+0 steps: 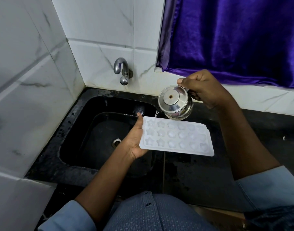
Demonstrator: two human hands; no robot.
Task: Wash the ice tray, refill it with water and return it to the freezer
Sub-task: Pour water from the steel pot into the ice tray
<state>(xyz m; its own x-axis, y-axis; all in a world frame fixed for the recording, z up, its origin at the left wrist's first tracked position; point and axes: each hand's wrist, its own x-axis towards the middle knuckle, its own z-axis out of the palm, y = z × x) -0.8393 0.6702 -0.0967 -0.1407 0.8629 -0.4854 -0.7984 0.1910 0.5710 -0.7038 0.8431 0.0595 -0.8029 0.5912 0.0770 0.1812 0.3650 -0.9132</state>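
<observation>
Over the sink's (73,114) right edge: left hand (134,139) grips the ice tray (176,137) by its short end, level. Right hand (204,90) clamps a tilted steel pot (175,102), water streaming into the tray's far-left corner cell.

We are wearing a long-sleeved shirt (159,214). Its left sleeve (71,214), pale blue, is stopping well back from the grip, leaving the forearm and the left hand (134,140) bare. The right sleeve (268,185) is ending in a broad, smooth cuff, likewise far behind the right hand (204,90). Farthest from either grip, the front is showing a darker blue-grey weave with a fine repeating pattern, and one dark button (148,204) is sitting on its stitched placket.
</observation>
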